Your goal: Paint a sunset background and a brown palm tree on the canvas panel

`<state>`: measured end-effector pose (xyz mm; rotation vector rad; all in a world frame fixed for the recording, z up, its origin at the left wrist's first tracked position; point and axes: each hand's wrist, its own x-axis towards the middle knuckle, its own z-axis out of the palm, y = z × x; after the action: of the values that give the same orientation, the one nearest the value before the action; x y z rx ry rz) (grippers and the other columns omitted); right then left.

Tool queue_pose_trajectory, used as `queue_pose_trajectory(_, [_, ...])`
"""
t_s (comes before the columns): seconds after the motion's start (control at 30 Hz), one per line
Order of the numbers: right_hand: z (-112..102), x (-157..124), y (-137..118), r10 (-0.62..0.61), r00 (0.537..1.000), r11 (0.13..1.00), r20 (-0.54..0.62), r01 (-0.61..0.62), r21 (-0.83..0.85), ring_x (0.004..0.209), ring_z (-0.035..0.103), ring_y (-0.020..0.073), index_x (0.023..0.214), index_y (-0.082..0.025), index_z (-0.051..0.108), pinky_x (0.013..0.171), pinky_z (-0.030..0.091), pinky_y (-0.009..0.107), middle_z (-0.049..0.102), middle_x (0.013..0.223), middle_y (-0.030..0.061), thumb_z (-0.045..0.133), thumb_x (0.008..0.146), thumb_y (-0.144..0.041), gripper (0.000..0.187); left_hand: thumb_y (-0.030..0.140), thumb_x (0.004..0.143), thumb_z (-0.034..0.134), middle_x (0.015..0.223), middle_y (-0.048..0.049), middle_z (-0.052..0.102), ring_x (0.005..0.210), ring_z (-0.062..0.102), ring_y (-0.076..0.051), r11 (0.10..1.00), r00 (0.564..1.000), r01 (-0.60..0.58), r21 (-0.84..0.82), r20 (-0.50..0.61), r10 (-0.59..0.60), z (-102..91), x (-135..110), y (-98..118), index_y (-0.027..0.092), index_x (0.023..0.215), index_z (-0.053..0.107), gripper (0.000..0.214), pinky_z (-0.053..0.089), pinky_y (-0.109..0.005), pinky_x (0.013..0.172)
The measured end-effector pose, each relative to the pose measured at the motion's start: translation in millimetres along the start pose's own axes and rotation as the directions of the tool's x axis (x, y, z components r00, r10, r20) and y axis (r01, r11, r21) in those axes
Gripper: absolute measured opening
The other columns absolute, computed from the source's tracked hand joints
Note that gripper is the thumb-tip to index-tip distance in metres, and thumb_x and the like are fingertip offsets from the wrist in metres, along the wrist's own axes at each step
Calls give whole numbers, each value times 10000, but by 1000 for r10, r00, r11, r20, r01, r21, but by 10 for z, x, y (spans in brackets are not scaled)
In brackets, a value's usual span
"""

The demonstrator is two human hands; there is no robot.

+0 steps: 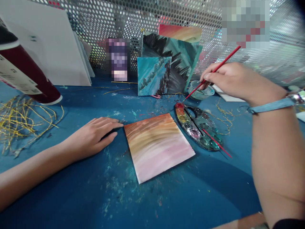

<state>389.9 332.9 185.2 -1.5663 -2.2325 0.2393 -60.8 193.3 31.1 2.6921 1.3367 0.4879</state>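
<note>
My right hand [228, 78] grips a red paintbrush [220, 65], its tip down at the red paint at the top end of an oval palette [190, 133]. Several wells of that palette hold wet paint, and a second thin red brush [218, 143] lies across it. To the left of the palette is a small canvas [159, 146], painted orange-brown at the top, tan in the middle and pale pink below. My left hand [97, 133] lies flat on the table with fingers stretched out, the fingertips near the canvas's upper left corner.
A water cup [201, 92] stands behind the palette. Painted canvases [154, 76] lean on a perforated metal screen [100, 19]. On the left are a dark red bottle [30, 70], gold string [26, 117] and white boards [47, 41]. Paint stains mark the blue table [95, 197].
</note>
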Motion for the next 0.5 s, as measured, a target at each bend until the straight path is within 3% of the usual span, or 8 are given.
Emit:
queue_pose_trajectory(0.27, [53,-12,-80,-9,997,1000,82,9,4,981,741,269,848,-245,734,1007,565,458,817,950,73,570,898,-416,242,530,1234,364,1514,-95,780,1443,714,-317,1000,1000,-9,-2,-3,9,9,-13,-17,259,1549,704,536,538,-493,1270])
queue_pose_trajectory(0.5, [-12,-14,-64,10,1000,999,-29,-12,-46,1026,741,301,821,-275,683,1021,584,482,799,981,80,552,913,-406,208,501,1234,373,1513,-91,778,1438,712,-314,1000,1000,-17,-1,-3,17,1,-18,-14,260,1549,698,512,543,-489,1255])
